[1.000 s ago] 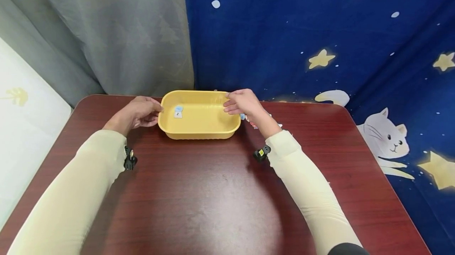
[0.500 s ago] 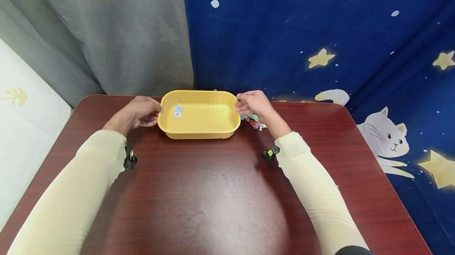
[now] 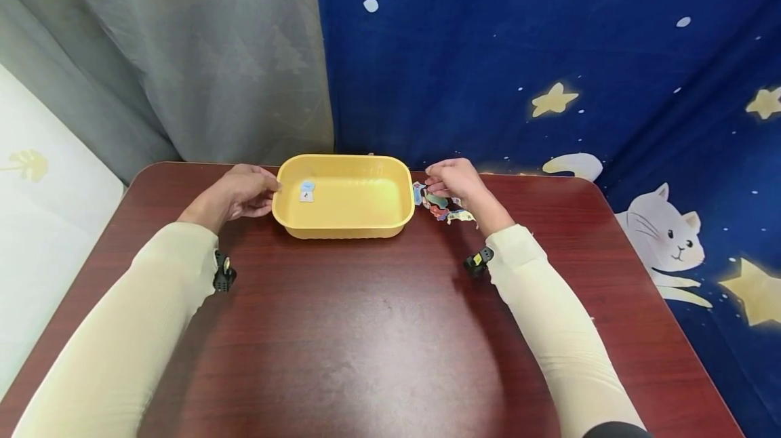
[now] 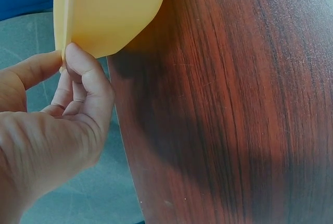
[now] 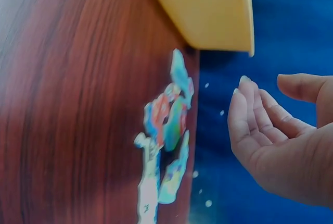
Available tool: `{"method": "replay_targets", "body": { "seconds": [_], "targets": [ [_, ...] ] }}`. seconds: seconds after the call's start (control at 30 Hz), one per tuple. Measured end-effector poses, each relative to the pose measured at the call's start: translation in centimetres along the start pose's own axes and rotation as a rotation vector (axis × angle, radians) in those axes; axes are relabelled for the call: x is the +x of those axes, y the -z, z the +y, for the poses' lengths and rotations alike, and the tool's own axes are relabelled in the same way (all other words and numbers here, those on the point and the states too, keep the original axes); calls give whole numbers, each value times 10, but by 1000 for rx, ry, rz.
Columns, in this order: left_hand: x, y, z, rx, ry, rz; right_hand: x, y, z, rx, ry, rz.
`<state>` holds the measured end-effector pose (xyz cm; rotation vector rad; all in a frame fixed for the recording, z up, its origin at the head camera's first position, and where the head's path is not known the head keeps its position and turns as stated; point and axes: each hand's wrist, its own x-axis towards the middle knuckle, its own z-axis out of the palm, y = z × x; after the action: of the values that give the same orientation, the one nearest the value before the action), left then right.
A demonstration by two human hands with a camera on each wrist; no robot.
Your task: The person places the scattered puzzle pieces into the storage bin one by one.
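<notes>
A yellow oval-cornered plastic basin [image 3: 343, 230] sits at the far edge of the table. My left hand [image 3: 241, 194] pinches its left rim between thumb and fingers, as the left wrist view confirms where the thumb and index finger meet on the basin's edge [image 4: 66, 21]. Off the right end of the basin, my right hand [image 3: 460, 182] is in the air with loosely bent fingers and nothing between them. Beneath and beside it lie several colourful flat cut-out pieces [image 3: 438, 202], partly covered by the hand in the head view. In the right wrist view these cut-outs [image 5: 176, 122] look blurred.
A small blue-and-white label [image 3: 307, 192] shows inside the basin, towards its left. The dark red wooden table [image 3: 342, 329] ends just behind the basin, against a grey curtain [image 3: 244, 72] and a blue star-patterned curtain [image 3: 439, 72].
My right hand has drawn back rightward from inside the basin, past its right rim, and is now apart from it. More cut-outs have come into sight. The left hand keeps its pinch.
</notes>
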<state>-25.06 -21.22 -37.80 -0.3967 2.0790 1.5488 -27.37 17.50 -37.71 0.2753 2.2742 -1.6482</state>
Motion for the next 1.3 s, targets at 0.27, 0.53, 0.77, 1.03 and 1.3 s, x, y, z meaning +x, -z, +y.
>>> {"method": "replay_targets", "body": {
  "seconds": [0.27, 0.53, 0.77, 1.03, 1.3],
  "targets": [
    [2, -1, -2, 13, -7, 4, 8, 12, 18, -59, -38, 50],
    [4, -1, -1, 12, -10, 6, 12, 19, 27, -101, -57, 83],
    [2, 0, -1, 18, -6, 5, 16, 19, 34, -116, -42, 85],
    [0, 0, -2, 20, -8, -4, 20, 13, 40, -206, -24, 120],
    [0, 1, -2, 22, -2, -6, 21, 5, 43, -473, 63, 169]
  ]
}}
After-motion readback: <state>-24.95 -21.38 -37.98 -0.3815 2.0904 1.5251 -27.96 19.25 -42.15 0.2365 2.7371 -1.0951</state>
